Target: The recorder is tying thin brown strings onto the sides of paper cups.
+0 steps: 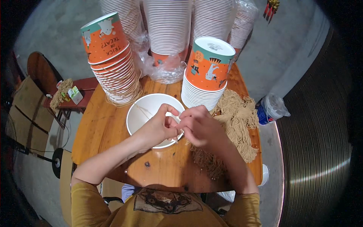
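Note:
A white-lined paper bucket point(137, 122) stands on the wooden table in front of me with its mouth up. A thin tan string point(140, 109) lies across its inside. Over the bucket's right rim, my left hand point(166, 123) and my right hand point(198, 126) meet with fingertips pinched together. A short bit of string shows at the fingertips, though most of it is hidden by the fingers. To the right of my right hand spreads a heap of tan string point(238, 117).
Behind on the left is a stack of upturned orange buckets point(109, 43) with strings hanging from them. Another upturned stack point(208, 72) stands behind my right hand. Tall plastic-wrapped bucket stacks point(168, 26) line the back of the table point(94, 140). A bin point(270, 109) sits right.

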A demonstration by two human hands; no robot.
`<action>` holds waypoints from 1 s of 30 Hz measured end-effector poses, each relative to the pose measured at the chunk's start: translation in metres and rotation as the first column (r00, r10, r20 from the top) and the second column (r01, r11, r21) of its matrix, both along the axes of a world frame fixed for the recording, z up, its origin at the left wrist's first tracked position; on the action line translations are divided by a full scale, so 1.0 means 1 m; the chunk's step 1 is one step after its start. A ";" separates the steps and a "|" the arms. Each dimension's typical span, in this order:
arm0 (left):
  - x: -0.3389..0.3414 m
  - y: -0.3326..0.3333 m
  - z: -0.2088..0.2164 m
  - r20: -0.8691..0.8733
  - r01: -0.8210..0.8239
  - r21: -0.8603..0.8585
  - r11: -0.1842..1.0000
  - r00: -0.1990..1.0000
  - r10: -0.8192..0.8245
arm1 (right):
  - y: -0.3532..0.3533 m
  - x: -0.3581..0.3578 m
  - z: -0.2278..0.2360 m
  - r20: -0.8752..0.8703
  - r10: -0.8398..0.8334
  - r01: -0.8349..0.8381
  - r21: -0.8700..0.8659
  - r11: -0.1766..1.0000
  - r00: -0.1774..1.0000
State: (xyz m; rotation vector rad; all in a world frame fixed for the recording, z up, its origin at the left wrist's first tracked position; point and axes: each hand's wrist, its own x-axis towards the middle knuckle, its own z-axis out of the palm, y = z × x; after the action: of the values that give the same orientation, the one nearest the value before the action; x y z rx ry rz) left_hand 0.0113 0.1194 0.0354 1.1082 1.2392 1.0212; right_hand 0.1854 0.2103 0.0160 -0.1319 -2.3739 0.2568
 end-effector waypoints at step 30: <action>0.004 -0.011 0.007 -0.471 0.037 0.265 0.963 0.877 0.096 | -0.012 -0.001 -0.013 -0.082 -0.020 -0.020 -0.465 0.885 0.996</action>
State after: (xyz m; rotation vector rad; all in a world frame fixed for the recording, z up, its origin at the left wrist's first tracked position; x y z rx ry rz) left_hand 0.0153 0.1081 0.0419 1.6306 1.5439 0.9860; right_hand 0.1843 0.1981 0.0029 -0.3403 -2.1848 0.8172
